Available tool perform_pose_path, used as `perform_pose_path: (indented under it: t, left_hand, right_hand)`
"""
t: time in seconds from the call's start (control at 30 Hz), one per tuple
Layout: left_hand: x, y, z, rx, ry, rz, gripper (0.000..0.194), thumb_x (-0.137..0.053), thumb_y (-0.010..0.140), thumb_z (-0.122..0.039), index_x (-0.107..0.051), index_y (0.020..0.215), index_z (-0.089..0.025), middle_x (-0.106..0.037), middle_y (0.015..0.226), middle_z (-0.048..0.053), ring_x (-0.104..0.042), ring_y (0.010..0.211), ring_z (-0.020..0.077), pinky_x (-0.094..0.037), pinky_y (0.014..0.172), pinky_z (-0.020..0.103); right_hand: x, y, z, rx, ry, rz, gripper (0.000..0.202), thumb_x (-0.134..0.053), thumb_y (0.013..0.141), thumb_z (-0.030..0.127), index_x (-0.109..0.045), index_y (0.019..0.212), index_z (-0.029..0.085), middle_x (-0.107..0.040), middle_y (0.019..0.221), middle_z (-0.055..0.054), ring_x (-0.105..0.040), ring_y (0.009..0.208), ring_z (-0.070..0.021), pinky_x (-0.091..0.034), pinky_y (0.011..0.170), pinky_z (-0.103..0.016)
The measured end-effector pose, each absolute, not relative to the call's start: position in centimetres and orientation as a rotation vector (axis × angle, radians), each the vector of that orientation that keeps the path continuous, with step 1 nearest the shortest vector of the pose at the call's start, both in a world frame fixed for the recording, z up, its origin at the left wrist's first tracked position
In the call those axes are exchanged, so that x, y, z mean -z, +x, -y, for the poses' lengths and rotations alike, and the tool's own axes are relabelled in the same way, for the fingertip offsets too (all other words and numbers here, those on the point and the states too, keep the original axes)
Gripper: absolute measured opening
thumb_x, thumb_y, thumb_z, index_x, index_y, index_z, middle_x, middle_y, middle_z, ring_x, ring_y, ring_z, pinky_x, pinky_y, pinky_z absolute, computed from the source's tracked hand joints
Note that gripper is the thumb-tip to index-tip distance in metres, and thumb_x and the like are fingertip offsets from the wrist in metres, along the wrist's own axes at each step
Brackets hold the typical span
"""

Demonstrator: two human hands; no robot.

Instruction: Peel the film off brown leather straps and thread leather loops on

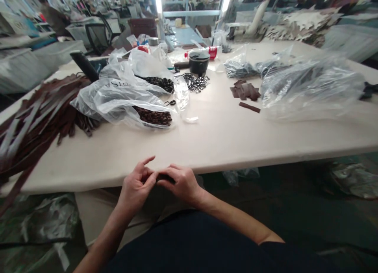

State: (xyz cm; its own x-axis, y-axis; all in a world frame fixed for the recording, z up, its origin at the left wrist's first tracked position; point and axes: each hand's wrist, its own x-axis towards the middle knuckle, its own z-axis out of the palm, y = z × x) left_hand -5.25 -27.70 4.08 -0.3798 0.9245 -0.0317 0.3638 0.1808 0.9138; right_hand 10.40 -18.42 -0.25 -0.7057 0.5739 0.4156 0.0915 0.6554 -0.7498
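Note:
Over the front edge of the table, my left hand (136, 186) and my right hand (184, 184) meet at their fingertips. The left thumb and forefinger are pinched together, while another left finger sticks out. My right thumb and fingers close toward the same spot. Something dark shows between the hands, too small and shadowed to name. Beyond them, small dark brown pieces (155, 116) spill at the mouth of a clear plastic bag (118, 101). A black hook-like clasp (170, 103) lies beside that bag.
Long brown leather strips (38, 111) heap at the left. Farther back are loose metal fittings (195, 83), a black pot (199, 63) and a red-labelled bottle (203, 52). Short brown leather pieces (245, 90) lie near a large plastic bag (313, 88). A person (53, 15) is at the far left.

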Motion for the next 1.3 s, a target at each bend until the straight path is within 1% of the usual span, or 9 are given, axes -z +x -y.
perform_pose_path:
  t: [0.13,0.23,0.43,0.53,0.73,0.83,0.93,1.13,1.3]
  left_hand:
    - [-4.6,-5.1,26.6,-1.106,1.31,-1.882,0.053,-0.061,0.091,-0.036,-0.051,0.139,-0.016,-0.061,0.07,-0.005,-0.058,0.064,0.0122,-0.047,0.067,0.025]
    - [-5.2,-5.0,25.4,-1.093,1.349,-1.86,0.053,-0.062,0.091,-0.037,-0.052,0.138,-0.016,-0.063,0.07,-0.004,-0.059,0.063,0.0126,-0.048,0.065,0.025]
    - [-5.7,-6.8,20.0,-1.182,1.33,-1.837,0.038,-0.061,0.09,-0.048,-0.069,0.111,-0.017,-0.07,0.075,0.001,-0.065,0.065,0.0154,-0.051,0.065,0.026]
    - [-5.2,-8.5,15.5,-1.249,1.487,-2.056,0.032,-0.062,0.088,-0.043,-0.074,0.103,-0.018,-0.073,0.084,0.004,-0.066,0.071,0.0175,-0.051,0.071,0.029]
    - [-4.3,-10.2,7.6,-0.783,1.863,-2.442,0.026,-0.068,0.082,-0.03,-0.077,0.102,-0.015,-0.074,0.099,0.013,-0.067,0.095,0.0282,-0.05,0.091,0.038]
    - [-4.0,-10.3,5.9,-0.552,1.884,-2.499,0.019,-0.067,0.083,-0.026,-0.077,0.095,-0.016,-0.073,0.102,0.015,-0.067,0.101,0.0314,-0.048,0.094,0.04]
    - [-3.7,-10.5,5.8,-0.502,1.896,-2.501,0.015,-0.067,0.082,-0.025,-0.076,0.09,-0.016,-0.073,0.1,0.015,-0.067,0.1,0.0319,-0.049,0.093,0.04]
    - [-3.3,-11.7,7.0,-0.696,1.749,-2.569,0.011,-0.071,0.078,-0.027,-0.066,0.076,-0.018,-0.072,0.089,0.012,-0.068,0.092,0.0303,-0.049,0.086,0.039]
    - [-4.0,-12.2,9.2,-1.327,1.356,-2.295,0.022,-0.073,0.074,-0.036,-0.059,0.075,-0.02,-0.066,0.07,0.002,-0.068,0.072,0.022,-0.051,0.068,0.032]
  right_hand:
    - [0.2,10.5,17.7,-0.763,-0.458,2.132,0.023,-0.061,0.097,0.037,-0.072,0.101,0.018,-0.072,0.082,-0.006,-0.067,0.073,-0.0163,-0.052,0.068,-0.026]
    - [-0.4,10.6,17.0,-0.72,-0.451,2.09,0.02,-0.059,0.098,0.034,-0.071,0.097,0.017,-0.071,0.08,-0.005,-0.065,0.07,-0.0152,-0.05,0.066,-0.025]
    - [-0.8,11.4,15.6,-0.726,-0.557,2.008,0.014,-0.06,0.098,0.027,-0.068,0.093,0.017,-0.065,0.076,-0.003,-0.061,0.069,-0.0142,-0.046,0.064,-0.025]
    - [-0.4,11.6,15.3,-0.668,-0.588,2.019,0.016,-0.059,0.098,0.028,-0.067,0.093,0.016,-0.063,0.075,-0.003,-0.059,0.067,-0.0145,-0.044,0.063,-0.026]
    - [0.3,11.8,15.0,-0.628,-0.621,2.048,0.019,-0.055,0.1,0.029,-0.065,0.089,0.017,-0.06,0.071,-0.002,-0.056,0.065,-0.0144,-0.042,0.062,-0.026]
    - [0.3,11.9,14.9,-0.663,-0.631,2.048,0.019,-0.055,0.099,0.028,-0.064,0.085,0.018,-0.059,0.07,-0.002,-0.055,0.065,-0.0141,-0.041,0.063,-0.026]
    - [-0.1,12.0,14.6,-0.756,-0.649,1.994,0.017,-0.058,0.096,0.025,-0.064,0.083,0.018,-0.059,0.07,-0.001,-0.055,0.065,-0.0134,-0.042,0.063,-0.025]
    - [-0.9,12.0,13.5,-0.869,-0.746,1.884,0.012,-0.067,0.089,0.021,-0.065,0.077,0.018,-0.06,0.069,0.001,-0.052,0.061,-0.0114,-0.04,0.061,-0.024]
    - [-1.4,11.6,12.4,-0.85,-0.816,1.853,0.011,-0.068,0.087,0.022,-0.066,0.077,0.018,-0.061,0.068,0.001,-0.052,0.06,-0.0114,-0.041,0.061,-0.024]
